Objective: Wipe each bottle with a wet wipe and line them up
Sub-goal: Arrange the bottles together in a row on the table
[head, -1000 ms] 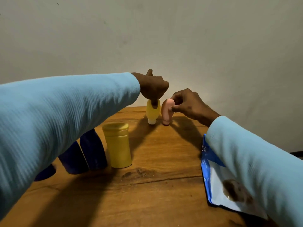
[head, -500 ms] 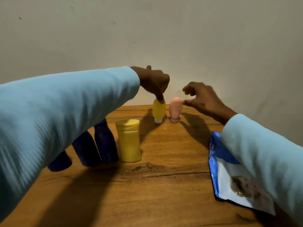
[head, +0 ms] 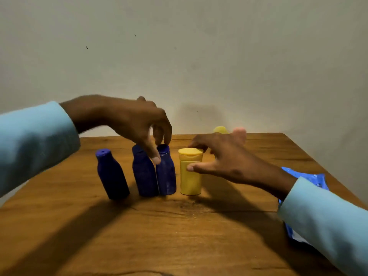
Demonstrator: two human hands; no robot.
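No legible text anywhere. Blue-and-white soft plastic wipes pack (head: 304,177) at right edge of the wooden tabletop (head: 179,236) carries small white marks near its top corner, too blurred to read. Three dark blue plastic bottles (head: 144,172) and the yellow flip-cap plastic bottle (head: 190,176) show no readable labels.

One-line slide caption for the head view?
Left hand pinches a blue bottle; right hand grips the yellow bottle beside it.

Upright blue bottles (head: 143,172), yellow bottle (head: 190,174)
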